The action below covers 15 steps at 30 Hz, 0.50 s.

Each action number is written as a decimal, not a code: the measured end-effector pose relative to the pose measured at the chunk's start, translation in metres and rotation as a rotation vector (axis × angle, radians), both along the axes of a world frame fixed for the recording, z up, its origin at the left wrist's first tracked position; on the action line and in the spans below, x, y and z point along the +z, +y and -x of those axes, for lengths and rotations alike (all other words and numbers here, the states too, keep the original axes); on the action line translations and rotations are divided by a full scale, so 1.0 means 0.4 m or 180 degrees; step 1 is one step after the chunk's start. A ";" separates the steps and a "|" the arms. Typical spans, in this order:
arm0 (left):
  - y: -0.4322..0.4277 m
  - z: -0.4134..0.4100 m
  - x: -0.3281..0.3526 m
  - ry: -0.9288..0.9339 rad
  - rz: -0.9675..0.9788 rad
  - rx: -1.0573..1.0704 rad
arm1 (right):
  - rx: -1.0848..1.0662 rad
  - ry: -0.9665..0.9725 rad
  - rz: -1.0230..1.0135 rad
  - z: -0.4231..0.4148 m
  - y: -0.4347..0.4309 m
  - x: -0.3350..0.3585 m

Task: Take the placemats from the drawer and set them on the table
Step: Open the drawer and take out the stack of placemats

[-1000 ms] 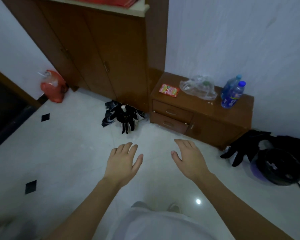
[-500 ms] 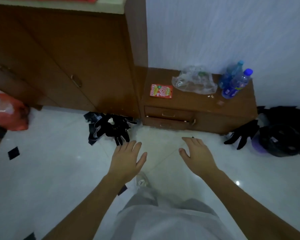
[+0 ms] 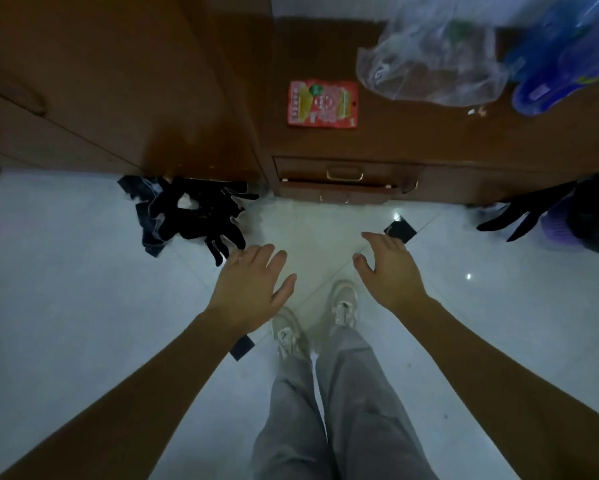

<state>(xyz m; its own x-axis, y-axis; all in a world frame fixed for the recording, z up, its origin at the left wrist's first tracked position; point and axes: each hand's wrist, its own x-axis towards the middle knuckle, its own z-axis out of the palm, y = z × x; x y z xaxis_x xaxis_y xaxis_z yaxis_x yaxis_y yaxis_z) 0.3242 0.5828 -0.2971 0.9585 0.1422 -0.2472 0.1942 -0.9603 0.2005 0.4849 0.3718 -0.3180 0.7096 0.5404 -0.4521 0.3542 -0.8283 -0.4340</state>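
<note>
Brown wooden drawer (image 3: 308, 167) far centre, looks shut; brass handle (image 3: 345, 174) free | placemats not in view, judged inside | left hand (image 3: 253, 289) and right hand (image 3: 388, 271) spread flat, empty, over floor (image 3: 83, 306) | next: crouch, hook handle, pull straight and level

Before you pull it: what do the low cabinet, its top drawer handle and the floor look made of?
Low cabinet: likely wood or veneer, brown, semi-gloss sheen. Top drawer handle: probably metal, brass-toned, thin and glinting. Floor: seemingly glazed white tile, glossy; it reflects a light spot.
</note>
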 end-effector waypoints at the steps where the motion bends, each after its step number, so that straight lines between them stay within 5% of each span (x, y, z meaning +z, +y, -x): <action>1: 0.011 -0.014 -0.051 0.0016 0.0029 0.0046 | 0.0004 0.0016 0.0009 -0.021 0.016 -0.050; 8: 0.066 -0.130 -0.404 -0.0191 0.0032 -0.0055 | 0.0178 -0.0043 0.0036 -0.189 0.142 -0.383; 15: 0.071 -0.225 -0.539 -0.0176 0.0119 0.0275 | 0.0226 -0.0470 -0.0236 -0.323 0.242 -0.551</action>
